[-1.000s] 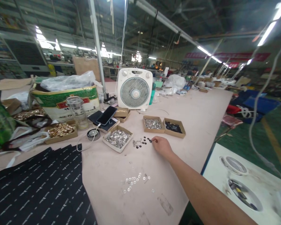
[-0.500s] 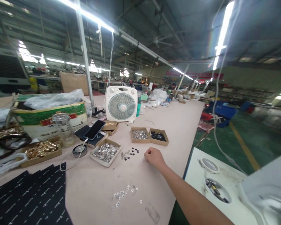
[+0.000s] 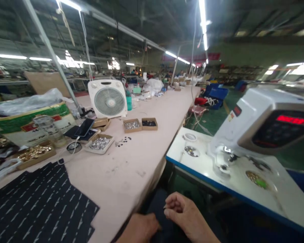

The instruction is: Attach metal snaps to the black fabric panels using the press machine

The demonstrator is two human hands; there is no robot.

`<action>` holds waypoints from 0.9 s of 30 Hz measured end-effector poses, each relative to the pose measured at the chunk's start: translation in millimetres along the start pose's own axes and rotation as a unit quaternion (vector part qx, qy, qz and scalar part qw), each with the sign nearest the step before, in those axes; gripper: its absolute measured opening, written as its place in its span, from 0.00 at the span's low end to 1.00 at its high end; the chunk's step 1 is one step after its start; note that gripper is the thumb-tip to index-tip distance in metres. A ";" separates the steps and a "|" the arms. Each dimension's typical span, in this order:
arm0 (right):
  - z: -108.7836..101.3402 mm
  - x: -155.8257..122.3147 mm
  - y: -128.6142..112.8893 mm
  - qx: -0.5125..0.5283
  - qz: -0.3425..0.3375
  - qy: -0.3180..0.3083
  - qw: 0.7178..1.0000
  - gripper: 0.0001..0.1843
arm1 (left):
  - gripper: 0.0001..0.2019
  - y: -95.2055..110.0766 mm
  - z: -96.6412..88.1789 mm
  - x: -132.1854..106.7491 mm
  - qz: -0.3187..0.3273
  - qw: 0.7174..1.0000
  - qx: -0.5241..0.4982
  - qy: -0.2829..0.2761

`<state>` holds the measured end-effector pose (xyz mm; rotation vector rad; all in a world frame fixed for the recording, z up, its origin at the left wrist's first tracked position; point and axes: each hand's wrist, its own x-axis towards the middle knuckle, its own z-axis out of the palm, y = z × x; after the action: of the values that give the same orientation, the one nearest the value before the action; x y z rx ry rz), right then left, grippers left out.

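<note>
Both my hands are low at the bottom edge, in front of my lap, off the pink table (image 3: 131,168). My right hand (image 3: 184,214) is closed, thumb and fingertips pinched together on something too small to make out. My left hand (image 3: 139,229) sits just left of it, almost touching, its fingers curled under. Far ahead on the table lie a small scatter of black and silver fasteners (image 3: 123,140) and a tray of silver rings (image 3: 99,144). Two small cardboard boxes (image 3: 132,125) of silver and black parts stand beyond them.
Black patterned fabric (image 3: 40,206) covers the table's near left. A white fan (image 3: 107,99), a phone (image 3: 84,127), a glass jar (image 3: 49,130) and a green sack (image 3: 27,116) stand behind. At right stands a white machine (image 3: 266,121) with a red display on a blue-edged white bench (image 3: 200,162).
My right hand has left the fasteners on the table and come back to my lap, closed in a pinch. My left hand has come into view. The view has swung right toward the machine.
</note>
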<state>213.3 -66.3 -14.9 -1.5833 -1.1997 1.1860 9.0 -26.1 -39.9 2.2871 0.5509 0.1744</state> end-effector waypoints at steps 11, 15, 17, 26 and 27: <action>-13.7 -89.8 0.2 0.037 -0.001 0.011 0.999 0.11 | 0.15 61.8 4.2 -23.0 0.164 0.953 0.225 0.119; -18.0 -100.3 1.6 0.020 -0.029 0.018 0.999 0.13 | 0.14 70.1 3.8 -22.8 0.177 0.950 0.230 0.113; -19.1 -103.1 2.1 0.017 -0.041 0.019 0.999 0.15 | 0.12 72.8 4.0 -21.7 0.183 0.949 0.225 0.121; -19.3 -110.6 9.5 -0.012 -0.107 0.045 0.993 0.22 | 0.09 80.3 4.7 -15.6 0.209 0.943 0.209 0.151; -19.1 -110.3 11.0 -0.017 -0.123 0.048 0.991 0.23 | 0.09 80.8 4.3 -15.3 0.209 0.944 0.209 0.148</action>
<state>222.2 -177.2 1.8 -1.4518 -1.3141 0.9262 23.6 -85.4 15.4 2.7975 0.2537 0.6744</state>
